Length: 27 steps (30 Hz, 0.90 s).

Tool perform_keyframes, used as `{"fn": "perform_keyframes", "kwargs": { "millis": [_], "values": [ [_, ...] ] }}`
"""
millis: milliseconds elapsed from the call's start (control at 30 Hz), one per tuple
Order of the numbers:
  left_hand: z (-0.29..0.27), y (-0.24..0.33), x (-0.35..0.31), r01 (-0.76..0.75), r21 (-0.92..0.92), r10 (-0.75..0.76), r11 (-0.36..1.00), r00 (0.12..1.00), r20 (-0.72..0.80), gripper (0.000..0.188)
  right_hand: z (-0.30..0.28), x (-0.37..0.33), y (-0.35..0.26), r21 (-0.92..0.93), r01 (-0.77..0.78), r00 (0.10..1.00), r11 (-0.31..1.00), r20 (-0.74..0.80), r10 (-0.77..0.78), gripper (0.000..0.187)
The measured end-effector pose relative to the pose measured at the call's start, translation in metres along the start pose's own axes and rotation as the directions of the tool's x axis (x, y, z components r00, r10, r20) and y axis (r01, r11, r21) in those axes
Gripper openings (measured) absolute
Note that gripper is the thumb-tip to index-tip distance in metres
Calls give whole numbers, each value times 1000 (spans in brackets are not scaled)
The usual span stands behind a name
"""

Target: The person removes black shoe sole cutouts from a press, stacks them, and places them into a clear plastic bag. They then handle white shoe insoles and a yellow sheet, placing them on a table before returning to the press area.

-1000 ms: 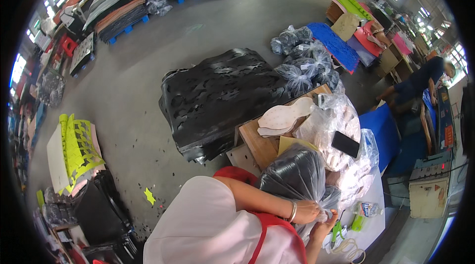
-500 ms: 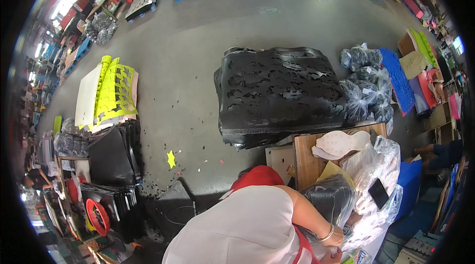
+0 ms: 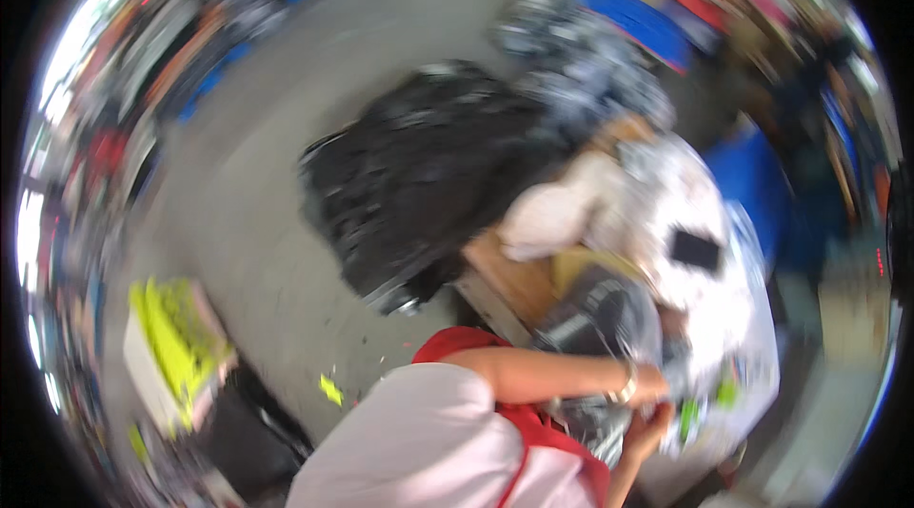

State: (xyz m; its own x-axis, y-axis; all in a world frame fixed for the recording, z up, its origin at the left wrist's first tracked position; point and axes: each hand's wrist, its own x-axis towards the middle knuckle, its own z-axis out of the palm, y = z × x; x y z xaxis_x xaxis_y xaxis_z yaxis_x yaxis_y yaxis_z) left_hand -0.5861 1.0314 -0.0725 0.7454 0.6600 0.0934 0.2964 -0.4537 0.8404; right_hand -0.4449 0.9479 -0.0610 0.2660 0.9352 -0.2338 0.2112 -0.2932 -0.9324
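My left hand, with a bangle at its wrist, reaches across a clear plastic bag of dark pieces. Just below, my right hand comes up close to it. The fingers of both are closed together at the bag's gathered plastic, though blur hides the exact grip. More clear plastic with dark contents lies under my forearm. Small green packets are beside my hands.
A phone-like black slab rests on clear bags of pale pieces. Pale cut-out sheets lie on a wooden tabletop. Beyond is a stack of black sheets. Yellow-green cut sheets stand at left.
The whole view has swung and blurred, with the table shifting left and up. My left forearm is now more level, and my right hand and forearm show more fully. Both hands stay close together.
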Motion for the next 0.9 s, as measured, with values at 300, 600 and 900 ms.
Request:
{"fn": "perform_keyframes", "kwargs": {
  "millis": [300,600,900],
  "values": [
    [-13,3,13,163,253,-223,954,946,234,35,-4,-27,-3,-445,407,898,798,35,-439,41],
    [-13,18,19,-85,310,-65,947,895,442,63,-124,-125,53,-57,-33,872,998,-490,1,14],
    [-32,45,12,368,203,-413,907,870,268,44,-130,-108,73,193,14,934,981,-353,56,12]
  ]
}}
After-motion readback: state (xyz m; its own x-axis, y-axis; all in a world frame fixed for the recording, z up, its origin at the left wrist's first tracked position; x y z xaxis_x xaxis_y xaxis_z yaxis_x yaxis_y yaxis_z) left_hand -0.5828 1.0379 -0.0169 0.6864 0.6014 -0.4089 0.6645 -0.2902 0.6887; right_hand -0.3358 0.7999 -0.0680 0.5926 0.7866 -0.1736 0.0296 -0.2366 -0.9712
